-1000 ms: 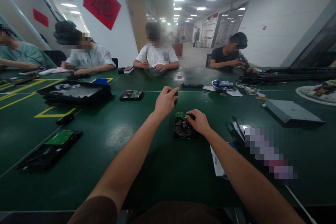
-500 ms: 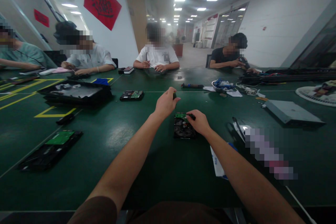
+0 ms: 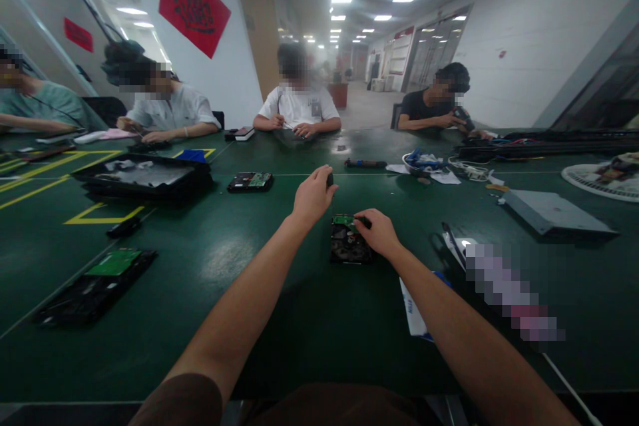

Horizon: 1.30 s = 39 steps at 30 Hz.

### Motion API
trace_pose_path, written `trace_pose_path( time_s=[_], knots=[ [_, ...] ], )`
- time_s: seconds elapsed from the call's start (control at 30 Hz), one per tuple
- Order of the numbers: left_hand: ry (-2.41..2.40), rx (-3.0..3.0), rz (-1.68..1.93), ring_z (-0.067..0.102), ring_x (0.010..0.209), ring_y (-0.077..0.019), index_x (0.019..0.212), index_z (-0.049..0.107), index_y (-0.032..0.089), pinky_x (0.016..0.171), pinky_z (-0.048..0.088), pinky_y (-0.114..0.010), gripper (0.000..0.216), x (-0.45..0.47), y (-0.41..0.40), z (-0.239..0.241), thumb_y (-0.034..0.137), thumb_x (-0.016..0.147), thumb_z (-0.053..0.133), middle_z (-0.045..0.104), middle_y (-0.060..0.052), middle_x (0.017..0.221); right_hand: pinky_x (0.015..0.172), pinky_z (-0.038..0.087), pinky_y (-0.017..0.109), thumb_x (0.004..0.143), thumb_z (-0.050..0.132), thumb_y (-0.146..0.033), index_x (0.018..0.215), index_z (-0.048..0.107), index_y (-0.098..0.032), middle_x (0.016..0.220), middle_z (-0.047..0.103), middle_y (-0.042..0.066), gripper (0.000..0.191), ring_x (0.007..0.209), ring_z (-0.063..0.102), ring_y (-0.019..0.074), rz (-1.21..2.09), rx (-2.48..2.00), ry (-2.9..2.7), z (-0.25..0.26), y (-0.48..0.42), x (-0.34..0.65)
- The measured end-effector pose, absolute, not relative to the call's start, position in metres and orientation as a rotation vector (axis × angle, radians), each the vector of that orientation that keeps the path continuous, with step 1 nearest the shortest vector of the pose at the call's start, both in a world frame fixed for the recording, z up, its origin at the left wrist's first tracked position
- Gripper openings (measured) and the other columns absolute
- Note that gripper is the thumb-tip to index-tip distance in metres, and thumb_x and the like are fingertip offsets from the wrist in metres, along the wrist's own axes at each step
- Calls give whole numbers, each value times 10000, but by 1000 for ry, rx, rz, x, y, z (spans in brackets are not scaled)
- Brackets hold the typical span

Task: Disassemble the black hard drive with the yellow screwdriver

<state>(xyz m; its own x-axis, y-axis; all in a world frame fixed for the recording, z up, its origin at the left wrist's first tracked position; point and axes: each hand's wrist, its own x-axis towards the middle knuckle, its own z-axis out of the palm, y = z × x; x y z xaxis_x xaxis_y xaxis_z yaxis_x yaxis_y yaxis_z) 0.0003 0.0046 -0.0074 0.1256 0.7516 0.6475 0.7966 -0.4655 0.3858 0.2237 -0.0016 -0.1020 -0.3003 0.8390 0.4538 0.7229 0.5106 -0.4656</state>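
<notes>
A black hard drive (image 3: 347, 244) with a green circuit board at its far end lies flat on the green table (image 3: 279, 319) in front of me. My right hand (image 3: 378, 231) rests on the drive's far right corner, fingers curled and pinching its edge. My left hand (image 3: 312, 194) hovers just left of and above the drive, closed round the dark handle of a screwdriver (image 3: 330, 181) that stands upright over the drive's far end.
Another drive (image 3: 250, 180), a black tray (image 3: 142, 176), an opened laptop shell (image 3: 94, 283) and a grey box (image 3: 558, 213) lie around. Papers and a black tool (image 3: 446, 239) sit at my right. Several people work along the far side.
My left hand has turned and shifted slightly on the screwdriver handle, dropping a little lower. My right hand and the drive have stayed put.
</notes>
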Motion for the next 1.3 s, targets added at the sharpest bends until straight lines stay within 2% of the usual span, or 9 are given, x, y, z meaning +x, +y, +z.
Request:
trace_pose_path(
  time_s=[0.13,0.23,0.53,0.67,0.77,0.9,1.0,1.13,1.3],
  knots=[
    [-1629,-2258,-1403,653,1111,-270,1197,554,194,976,520,-426,393,0,8,-11,311,875,746,652,-136,1236,982,507,417,924,664,-259,1057,737,-234,1134,732,74,154,1074,663,238,238,-1284,-2091,-101,-2,224],
    [-1604,-2250,-1467,648,1046,-235,1126,553,200,919,537,-389,342,0,7,-10,276,861,755,599,-114,1213,980,508,418,922,666,-258,1056,739,-237,1133,731,73,154,1072,663,238,235,-1297,-2094,-101,-2,224],
    [-1454,-2447,-1289,602,1227,-237,1314,577,218,1053,493,-382,412,1,-1,0,89,923,546,590,-114,1327,991,507,421,926,659,-259,1061,737,-231,1125,735,74,158,1067,665,238,236,-1280,-2081,-102,-2,223],
    [-1540,-2445,-1210,580,1302,-273,1324,564,207,1085,472,-425,415,-3,0,2,131,917,592,596,-123,1419,994,505,422,933,651,-270,1059,738,-229,1129,731,76,158,1084,661,239,223,-1280,-2093,-102,-2,223],
    [-1608,-2399,-1215,610,1266,-298,1298,557,206,1043,489,-443,402,-3,0,2,221,911,663,641,-143,1360,989,506,422,934,650,-269,1056,739,-234,1130,730,74,155,1081,662,239,223,-1288,-2093,-102,-2,224],
    [-1659,-2331,-1296,684,1095,-279,1167,599,234,953,521,-418,317,-1,-3,3,342,895,720,719,-113,1180,978,509,414,935,651,-274,1060,738,-236,1132,729,76,157,1078,661,239,230,-1280,-2095,-102,-2,225],
    [-1606,-2347,-1389,700,996,-238,1122,614,239,920,528,-381,256,1,-4,2,322,902,715,736,-75,1081,981,507,414,923,664,-263,1058,736,-227,1124,731,80,157,1069,663,239,227,-1273,-2095,-103,-1,225],
    [-1452,-2416,-1499,684,1029,-207,1222,607,224,956,520,-356,325,3,-1,-1,235,909,695,719,-75,1141,968,511,406,927,658,-264,1057,733,-229,1118,731,74,153,1061,665,235,233,-1286,-2087,-102,-3,224],
    [-1376,-2393,-1476,648,1053,-188,1212,683,211,974,515,-327,279,1,2,-4,228,936,642,657,-88,1178,958,513,407,936,650,-274,1066,733,-226,1130,730,77,162,1059,666,238,209,-1292,-2091,-101,-4,223]
  ],
)
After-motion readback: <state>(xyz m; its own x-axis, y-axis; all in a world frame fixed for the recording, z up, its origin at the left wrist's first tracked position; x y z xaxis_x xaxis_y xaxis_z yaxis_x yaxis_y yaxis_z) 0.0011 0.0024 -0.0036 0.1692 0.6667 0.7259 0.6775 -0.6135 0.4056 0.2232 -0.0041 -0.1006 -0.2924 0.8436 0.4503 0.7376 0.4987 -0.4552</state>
